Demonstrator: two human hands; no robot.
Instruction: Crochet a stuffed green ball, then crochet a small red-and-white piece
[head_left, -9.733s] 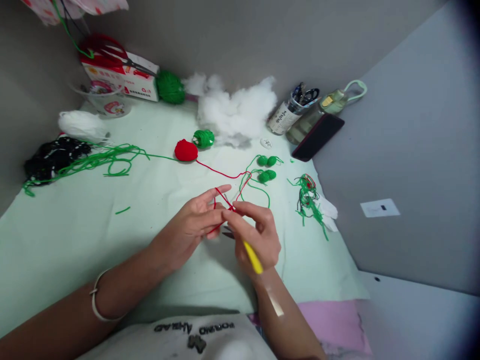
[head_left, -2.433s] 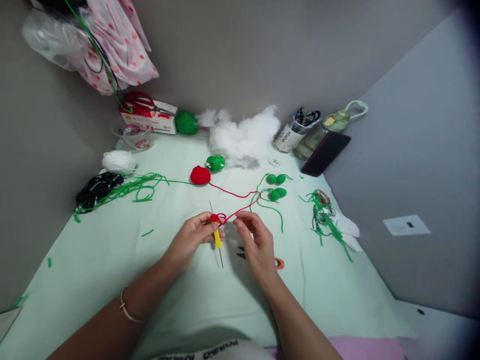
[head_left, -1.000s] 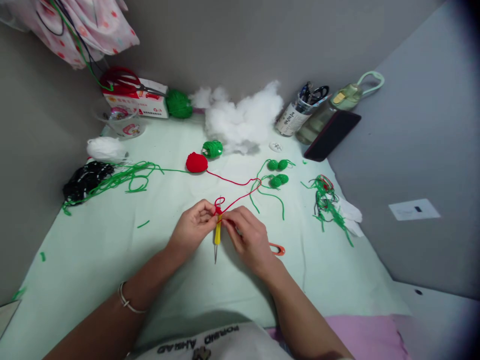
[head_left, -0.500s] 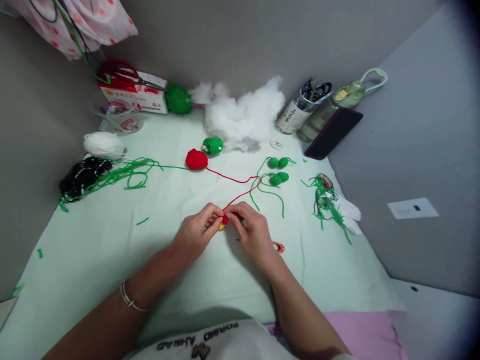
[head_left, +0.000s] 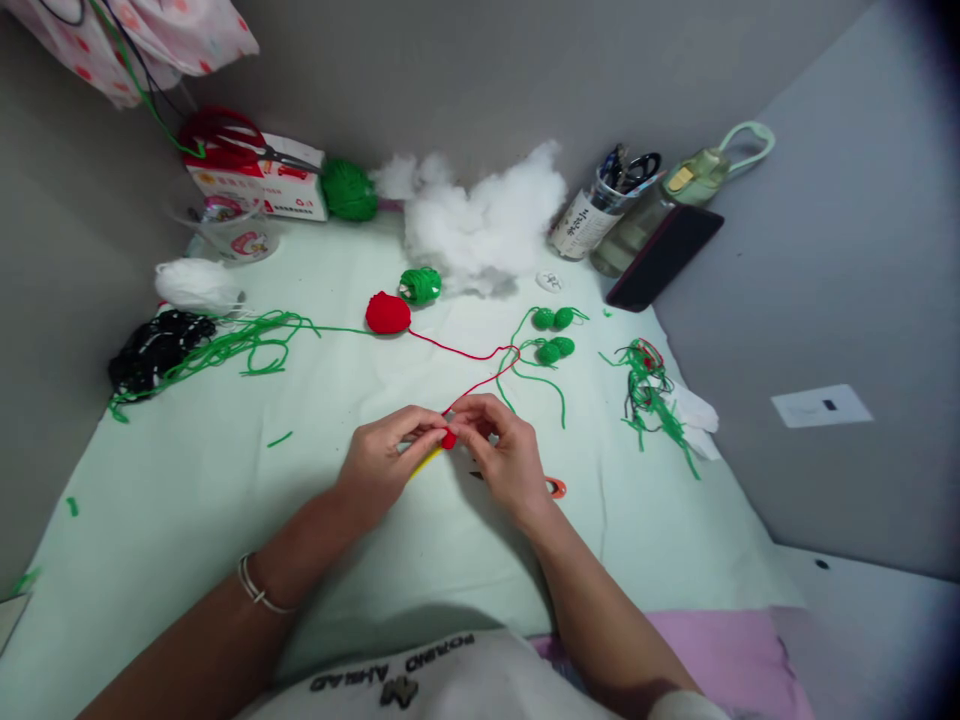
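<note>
Far left we have black yarn (head_left: 159, 352) beside loose green strands (head_left: 225, 345). Our left hand (head_left: 379, 462) is pinched on the small red piece (head_left: 449, 438); yellow tool (head_left: 426, 463) sits by those fingers, can't tell if gripped. Red yarn ball (head_left: 388, 313) is beyond, strand uncut as far as we see. Piece is between our hands: started, small, mostly hidden, so we can't call it finished. Our right hand (head_left: 510, 460) pinches it too. Orange-handled tool (head_left: 556, 487) lies beside that hand. Four green balls (head_left: 562, 318) look formed, tails untrimmed. Yarn scraps (head_left: 646, 388) far right.
</note>
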